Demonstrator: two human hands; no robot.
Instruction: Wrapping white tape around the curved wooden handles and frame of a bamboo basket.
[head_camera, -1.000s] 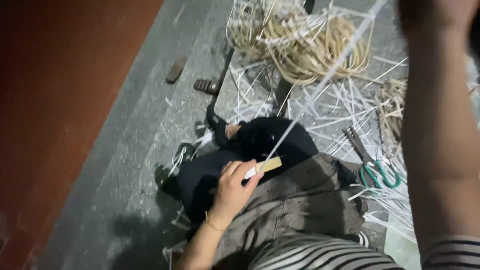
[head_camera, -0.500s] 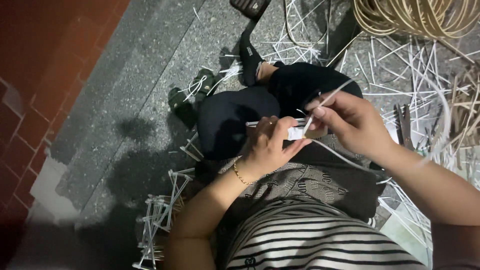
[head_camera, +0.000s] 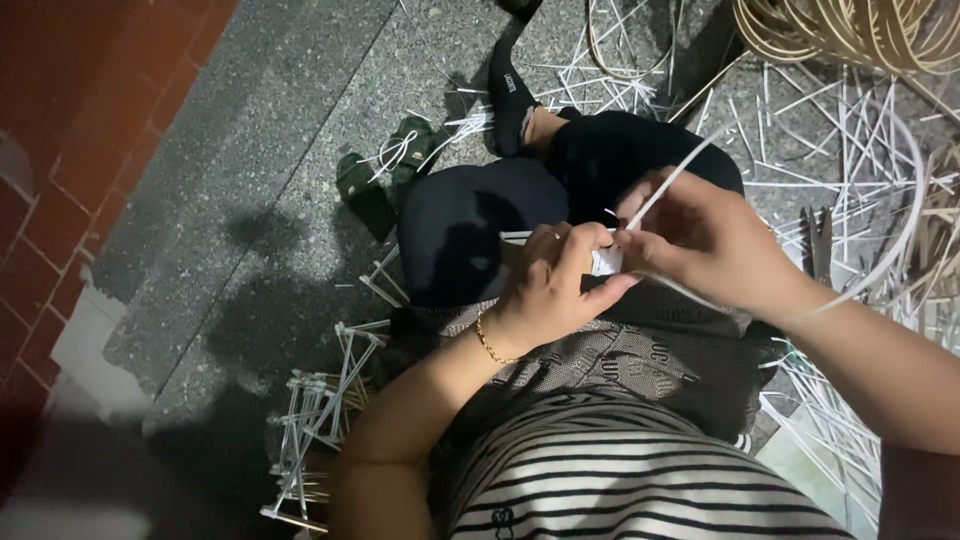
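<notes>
**Both hands pinching a white strip over the lap**

Left hand (head_camera: 548, 290) closed, fingers curled around a small pale piece (head_camera: 606, 262) (looks like a flat bit of card or wood, mostly hidden by fingers). Gold bracelet (head_camera: 487, 343) on that wrist. Right hand (head_camera: 700, 235) closed too, thumb and forefinger pinching a thin white strip (head_camera: 672, 180) right at the pale piece; the two hands touch there.

Strip's long axis runs diagonal: from the pinch it points up and to the right, away from the body. A further length curves out past the right wrist toward the floor on the right (can't tell if it is the same strip all the way).

All this sits above the lap, over black trousers (head_camera: 470, 220) and a patterned cloth (head_camera: 620, 350); striped shirt (head_camera: 620, 480) at bottom.

No real containers in view. Coil of tan cane (head_camera: 850, 30) lies top right on the floor. Loose white strips (head_camera: 820, 140) scattered on the grey stone floor (head_camera: 250, 180), thickest right side. A small frame of white sticks (head_camera: 320, 420) stands lower left beside the thigh. Green sandal (head_camera: 385, 175) near the black-socked foot (head_camera: 510, 90). Dark pliers-like tool (head_camera: 818, 240) among the strips, right.
</notes>
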